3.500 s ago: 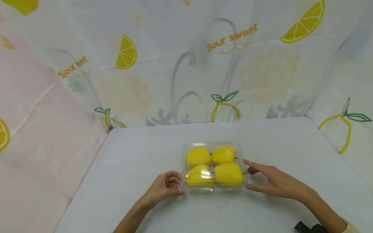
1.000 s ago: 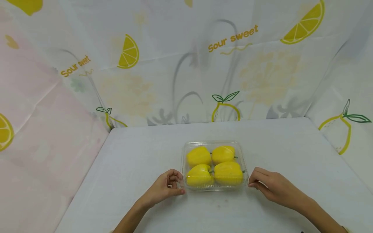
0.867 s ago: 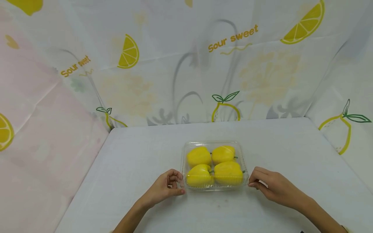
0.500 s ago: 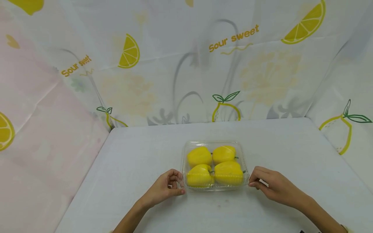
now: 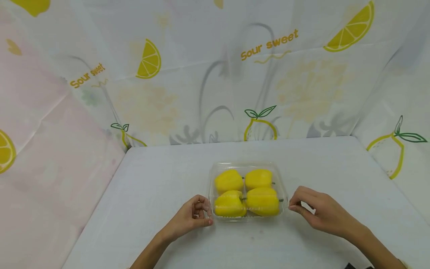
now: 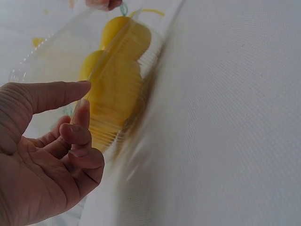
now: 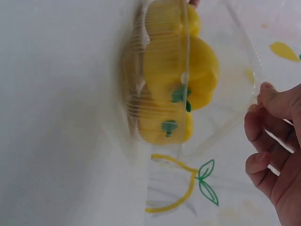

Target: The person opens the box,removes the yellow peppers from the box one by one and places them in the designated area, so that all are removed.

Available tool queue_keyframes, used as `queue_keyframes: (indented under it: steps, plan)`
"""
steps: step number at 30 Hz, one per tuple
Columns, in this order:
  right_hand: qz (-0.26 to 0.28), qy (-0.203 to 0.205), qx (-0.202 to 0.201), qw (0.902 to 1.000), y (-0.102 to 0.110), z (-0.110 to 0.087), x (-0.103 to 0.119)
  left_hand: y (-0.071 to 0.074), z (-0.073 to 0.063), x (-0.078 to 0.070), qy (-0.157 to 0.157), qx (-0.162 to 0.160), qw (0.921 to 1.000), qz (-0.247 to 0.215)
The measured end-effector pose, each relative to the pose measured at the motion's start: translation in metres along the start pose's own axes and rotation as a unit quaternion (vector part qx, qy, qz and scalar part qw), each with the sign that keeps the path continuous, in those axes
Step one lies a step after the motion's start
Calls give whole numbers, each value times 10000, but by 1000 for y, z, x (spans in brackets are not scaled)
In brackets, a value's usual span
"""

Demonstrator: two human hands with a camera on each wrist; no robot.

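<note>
A clear plastic clamshell box (image 5: pixel 231 220) sits on the white table, with several yellow bell peppers (image 5: pixel 262 201) in two rows inside. In the right wrist view its lid (image 7: pixel 257 68) is tilted up from the ridged base (image 7: pixel 186 75), leaving a gap along the front. My right hand (image 5: pixel 317 211) pinches the lid's front right corner between thumb and forefinger. At the front left corner my left hand (image 5: pixel 188 216) pinches the box's thin edge with thumb and fingertips; whether that is rim or lid I cannot tell. Green stems (image 7: pixel 178 94) show on the peppers.
A white cloth covers the table (image 5: pixel 168 172). Behind and beside it hang fabric walls (image 5: pixel 201 74) printed with lemons and lettering. A dark object (image 5: pixel 350 266) peeks in at the bottom edge, near the right forearm.
My right hand first lay at the box's right side, then pinched the front corner. Now it has risen slightly, and the lid's front lifts with it. The left hand has stayed put.
</note>
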State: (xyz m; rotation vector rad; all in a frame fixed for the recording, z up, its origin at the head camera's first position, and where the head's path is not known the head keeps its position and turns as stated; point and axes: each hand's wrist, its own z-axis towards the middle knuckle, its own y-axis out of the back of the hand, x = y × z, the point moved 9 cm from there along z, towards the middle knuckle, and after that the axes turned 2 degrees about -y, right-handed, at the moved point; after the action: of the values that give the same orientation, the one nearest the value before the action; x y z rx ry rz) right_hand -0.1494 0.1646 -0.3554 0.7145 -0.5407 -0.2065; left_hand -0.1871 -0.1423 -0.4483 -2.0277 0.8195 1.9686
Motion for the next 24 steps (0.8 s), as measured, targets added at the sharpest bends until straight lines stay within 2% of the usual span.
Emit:
queue_keyframes:
  steps: [3,7,20,24]
  plan:
    - [-145,195,-284,9993,11,8,4,-1,-1,0,-11,14,10000,-24]
    - [-207,329,-434,9983,24,20,6,-1,-1,0,-24,38,10000,-41]
    - [-430,434,-984,9933,58,64,3,-3,0,0,27,144,9999,34]
    - [-350,313,-1105,9928,60,70,-9,-3,-1,0,47,151,9999,38]
